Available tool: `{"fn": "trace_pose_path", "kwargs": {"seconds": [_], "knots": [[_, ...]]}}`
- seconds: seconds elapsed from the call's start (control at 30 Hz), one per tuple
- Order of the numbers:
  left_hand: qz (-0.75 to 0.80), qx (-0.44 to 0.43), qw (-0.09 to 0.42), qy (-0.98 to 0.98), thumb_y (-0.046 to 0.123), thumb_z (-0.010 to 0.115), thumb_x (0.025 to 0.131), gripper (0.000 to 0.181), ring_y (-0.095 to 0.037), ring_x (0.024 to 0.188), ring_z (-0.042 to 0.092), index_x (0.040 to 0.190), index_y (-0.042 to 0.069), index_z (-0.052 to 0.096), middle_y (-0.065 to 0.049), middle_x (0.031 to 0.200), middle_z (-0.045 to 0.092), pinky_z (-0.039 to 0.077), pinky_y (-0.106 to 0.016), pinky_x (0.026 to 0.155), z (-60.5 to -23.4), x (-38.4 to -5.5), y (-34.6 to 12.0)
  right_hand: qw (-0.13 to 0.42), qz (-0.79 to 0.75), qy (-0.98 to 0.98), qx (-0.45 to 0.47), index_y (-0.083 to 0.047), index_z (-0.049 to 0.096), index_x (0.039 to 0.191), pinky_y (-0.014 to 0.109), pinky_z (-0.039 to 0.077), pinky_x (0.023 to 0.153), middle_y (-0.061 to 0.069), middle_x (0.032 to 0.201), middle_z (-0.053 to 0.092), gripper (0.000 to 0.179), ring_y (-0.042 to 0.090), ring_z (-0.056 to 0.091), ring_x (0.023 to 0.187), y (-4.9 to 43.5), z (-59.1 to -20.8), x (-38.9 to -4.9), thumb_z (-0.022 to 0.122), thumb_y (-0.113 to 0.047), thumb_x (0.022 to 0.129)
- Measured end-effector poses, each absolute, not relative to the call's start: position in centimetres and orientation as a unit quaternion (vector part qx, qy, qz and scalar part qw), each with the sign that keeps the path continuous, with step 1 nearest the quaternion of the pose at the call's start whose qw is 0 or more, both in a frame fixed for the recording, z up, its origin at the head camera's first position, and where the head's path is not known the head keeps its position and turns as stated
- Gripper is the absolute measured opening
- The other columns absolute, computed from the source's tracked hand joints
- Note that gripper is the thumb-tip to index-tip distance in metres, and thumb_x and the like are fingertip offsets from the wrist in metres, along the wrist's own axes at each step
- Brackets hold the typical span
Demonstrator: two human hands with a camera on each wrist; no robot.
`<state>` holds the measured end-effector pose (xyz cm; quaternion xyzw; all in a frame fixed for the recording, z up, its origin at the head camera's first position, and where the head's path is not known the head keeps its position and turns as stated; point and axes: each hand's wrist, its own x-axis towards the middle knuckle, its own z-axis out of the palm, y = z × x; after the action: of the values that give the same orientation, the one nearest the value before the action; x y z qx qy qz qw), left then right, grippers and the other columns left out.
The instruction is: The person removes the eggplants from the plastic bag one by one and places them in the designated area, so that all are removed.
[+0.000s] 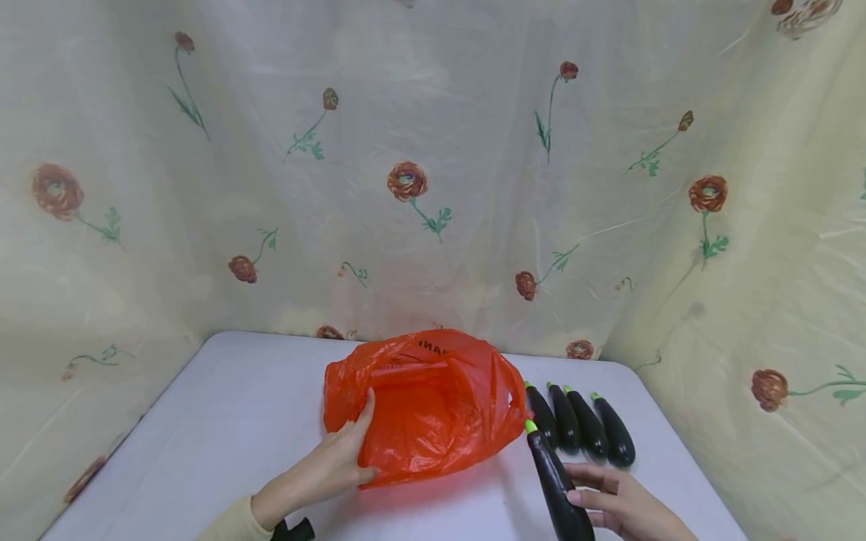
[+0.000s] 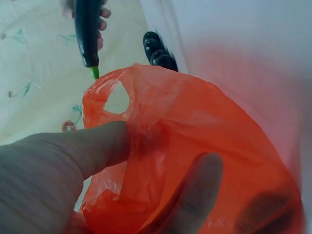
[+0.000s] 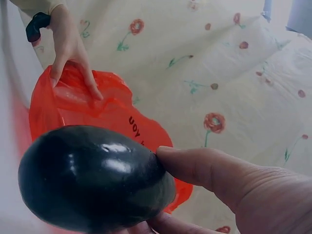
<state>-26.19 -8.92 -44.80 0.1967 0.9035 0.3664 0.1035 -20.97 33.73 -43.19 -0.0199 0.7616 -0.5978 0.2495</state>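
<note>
A red plastic bag (image 1: 440,428) stands on the white table with its mouth gaping toward me. My left hand (image 1: 331,460) holds the bag at the left of its mouth, thumb and a finger spread; the other fingers are hidden. In the left wrist view, a handle hole of the bag (image 2: 161,117) shows beyond the thumb. My right hand (image 1: 625,505) grips a dark eggplant (image 1: 556,481) near its thick end, right of the bag. Its green stem end points at the bag's right edge. The right wrist view shows the eggplant's rounded end (image 3: 92,180) close up.
Several more eggplants (image 1: 587,424) lie in a row on the table (image 1: 264,398), right of the bag. A flower-printed curtain (image 1: 473,225) hangs behind and at the sides. A black band (image 1: 294,530) shows below my left wrist.
</note>
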Motion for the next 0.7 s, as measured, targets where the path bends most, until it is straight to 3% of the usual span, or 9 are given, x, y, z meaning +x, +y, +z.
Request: {"fn": "trace_pose_path", "kwargs": {"seconds": [0.27, 0.47, 0.7], "knots": [[0.370, 0.197, 0.105, 0.902, 0.011, 0.077, 0.080, 0.111, -0.025, 0.087, 0.056, 0.154, 0.005, -0.005, -0.030, 0.147, 0.035, 0.057, -0.045, 0.079, -44.7, -26.2, -8.9, 0.231, -0.562, 0.794, 0.031, 0.009, 0.037, 0.143, 0.042, 0.053, 0.093, 0.025, 0.134, 0.051, 0.069, 0.019, 0.058, 0.101, 34.0, -43.9, -21.0, 0.064, -0.032, 0.093], [0.371, 0.195, 0.107, 0.901, 0.010, 0.078, 0.079, 0.112, -0.024, 0.086, 0.055, 0.154, 0.005, -0.005, -0.030, 0.147, 0.035, 0.057, -0.047, 0.080, -44.8, -26.2, -8.8, 0.232, -0.546, 0.801, 0.083, 0.007, 0.039, 0.142, 0.044, 0.055, 0.088, 0.020, 0.122, 0.060, 0.072, 0.023, 0.058, 0.098, 34.1, -44.8, -21.3, 0.065, -0.037, 0.091], [0.376, 0.191, 0.107, 0.900, 0.010, 0.078, 0.078, 0.113, -0.030, 0.100, 0.054, 0.155, 0.006, -0.005, -0.028, 0.149, 0.033, 0.056, -0.049, 0.082, -44.7, -26.2, -8.8, 0.209, -0.530, 0.808, 0.152, 0.006, 0.044, 0.139, 0.047, 0.055, 0.085, 0.023, 0.119, 0.062, 0.072, 0.030, 0.062, 0.097, 34.2, -45.8, -21.7, 0.068, -0.039, 0.088]]}}
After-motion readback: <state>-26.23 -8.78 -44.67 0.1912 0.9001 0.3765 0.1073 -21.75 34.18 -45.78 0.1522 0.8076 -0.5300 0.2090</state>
